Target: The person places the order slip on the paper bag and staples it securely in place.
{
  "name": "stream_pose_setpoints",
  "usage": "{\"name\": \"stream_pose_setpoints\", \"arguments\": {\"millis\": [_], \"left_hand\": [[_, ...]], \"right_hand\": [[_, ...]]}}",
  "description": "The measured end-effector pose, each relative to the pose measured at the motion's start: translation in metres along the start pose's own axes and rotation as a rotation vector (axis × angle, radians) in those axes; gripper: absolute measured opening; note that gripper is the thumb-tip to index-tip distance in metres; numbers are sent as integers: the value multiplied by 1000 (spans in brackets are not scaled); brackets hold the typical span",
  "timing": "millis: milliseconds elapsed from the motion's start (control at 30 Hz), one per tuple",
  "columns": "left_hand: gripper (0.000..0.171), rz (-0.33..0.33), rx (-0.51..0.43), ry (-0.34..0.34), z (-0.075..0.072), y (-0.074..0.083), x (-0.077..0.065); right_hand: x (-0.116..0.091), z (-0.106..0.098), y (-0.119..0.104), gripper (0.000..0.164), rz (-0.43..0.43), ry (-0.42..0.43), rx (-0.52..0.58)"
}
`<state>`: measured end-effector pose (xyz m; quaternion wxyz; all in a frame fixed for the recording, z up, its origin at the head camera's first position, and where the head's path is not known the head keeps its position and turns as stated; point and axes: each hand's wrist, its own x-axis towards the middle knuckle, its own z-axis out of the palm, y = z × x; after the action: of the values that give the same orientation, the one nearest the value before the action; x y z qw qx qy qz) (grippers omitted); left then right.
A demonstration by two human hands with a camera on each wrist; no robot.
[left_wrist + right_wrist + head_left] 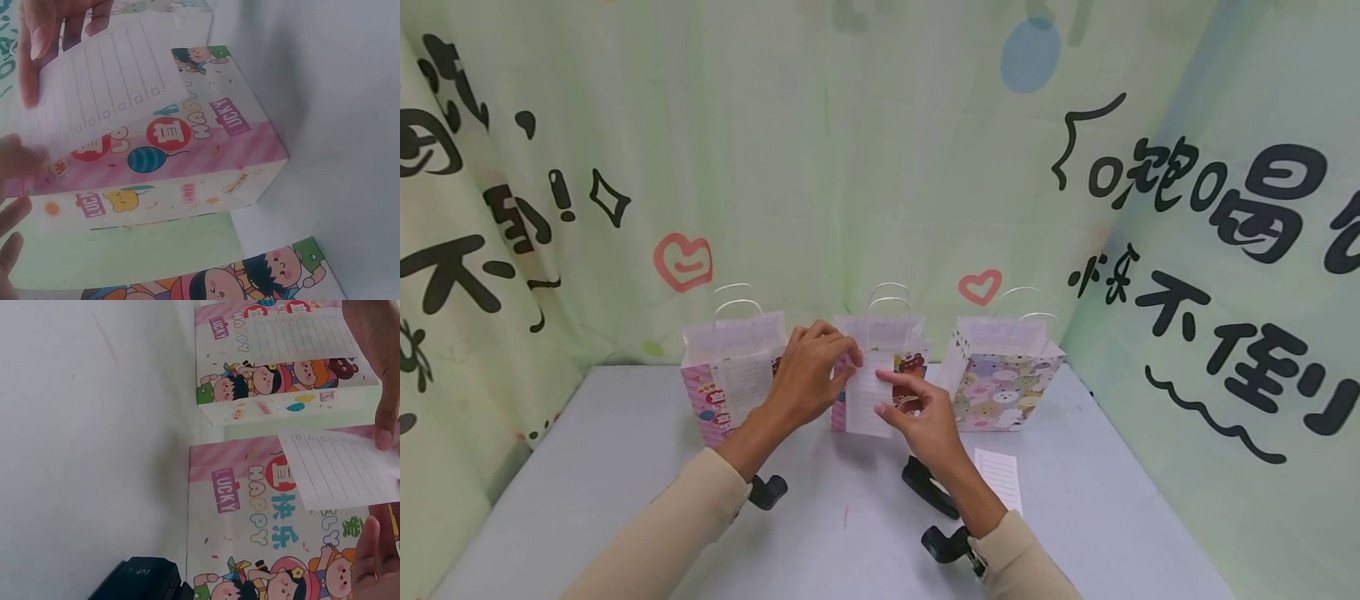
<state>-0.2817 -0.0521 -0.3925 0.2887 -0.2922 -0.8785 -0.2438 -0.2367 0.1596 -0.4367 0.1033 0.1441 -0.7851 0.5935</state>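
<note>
A white lined paper slip (867, 404) with small checkboxes lies over the front of the middle paper gift bag (912, 364), its lower end standing off the bag. My left hand (811, 372) pinches the slip near its upper left edge; in the right wrist view the left thumb (384, 434) meets the paper. At the slip's right side is my right hand (931, 421), thumb and forefinger spread apart, the forefinger tip touching the paper. The bag's printed front, with cartoon children and lettering, shows around the slip (340, 469).
A pink gift bag (700, 379) on the left bears a similar slip (747, 383). On the right stands an animal-print gift bag (1003, 392). A black stapler (927, 487) and another lined slip (998, 477) lie on the white table (842, 533), near my right forearm.
</note>
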Motion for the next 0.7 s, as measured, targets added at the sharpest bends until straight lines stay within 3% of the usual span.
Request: {"name": "stream_pose_setpoints", "arguments": {"millis": [333, 700], "left_hand": [[12, 14, 14, 55, 4, 0, 1], [11, 23, 3, 48, 5, -1, 2]], "right_hand": [[0, 1, 0, 45, 14, 10, -19], [-18, -15, 1, 47, 38, 90, -340]]}}
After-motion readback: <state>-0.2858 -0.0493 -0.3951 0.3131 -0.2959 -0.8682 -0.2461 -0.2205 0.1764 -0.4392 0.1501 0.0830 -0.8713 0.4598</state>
